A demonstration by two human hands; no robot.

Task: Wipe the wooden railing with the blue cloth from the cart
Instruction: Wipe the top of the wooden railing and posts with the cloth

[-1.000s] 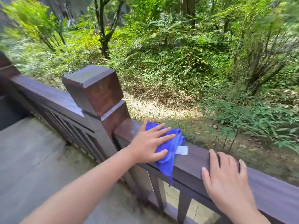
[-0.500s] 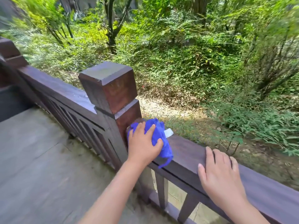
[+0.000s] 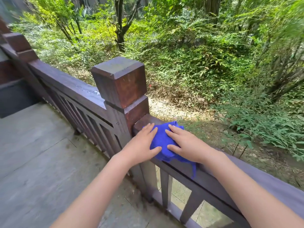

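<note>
I had my left hand (image 3: pixel 141 145) and right hand (image 3: pixel 185 145) pressed flat, fingers spread, on the cloth (image 3: pixel 162 140) atop the rail (image 3: pixel 246 176); soft, light, likely bunching; best pinned by palms.

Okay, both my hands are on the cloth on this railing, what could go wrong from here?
The cloth is bunched on the rail with a corner hanging over the near side; both hands only press it flat, so a hard push might slide it off the far edge into the brush below. It also sits close to the post, so wiping left could jam your fingers against it.
</note>
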